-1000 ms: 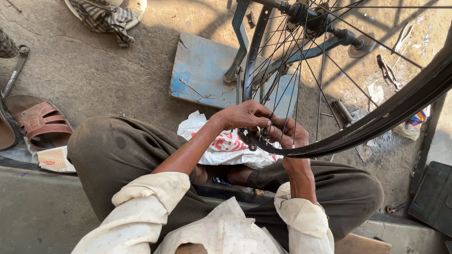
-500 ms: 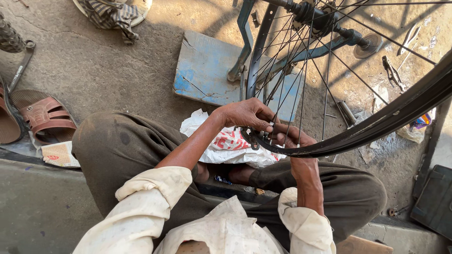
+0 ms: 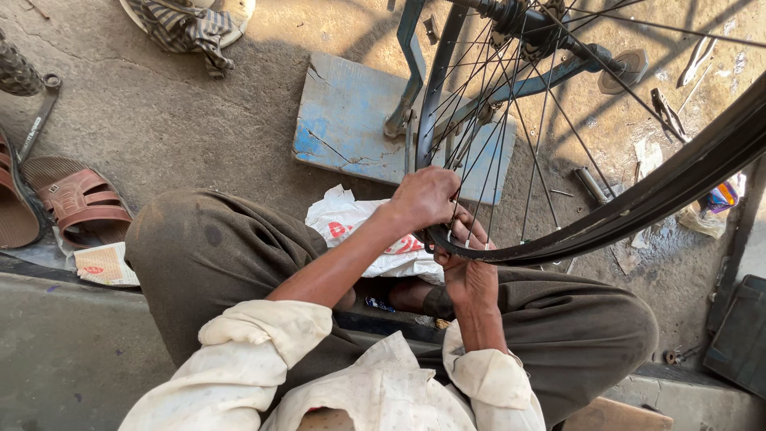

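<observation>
A black bicycle wheel rim [image 3: 638,203] with thin metal spokes [image 3: 511,136] stands in a blue stand [image 3: 415,88] in front of me. My left hand [image 3: 423,198] is closed over the near edge of the rim among the spokes. My right hand [image 3: 469,267] grips the rim from below, fingers curled up around it. The hub [image 3: 523,20] sits at the top of the view. Whether either hand also holds a small tool is hidden by the fingers.
A blue wooden board [image 3: 359,128] lies under the stand. A white plastic bag [image 3: 359,231] sits by my knees. Brown sandals [image 3: 76,203] are at the left, loose metal tools [image 3: 666,112] at the right, a dark box [image 3: 738,335] lower right.
My left hand has shifted slightly along the rim and my right hand has settled lower under it; the view has tilted a little.
</observation>
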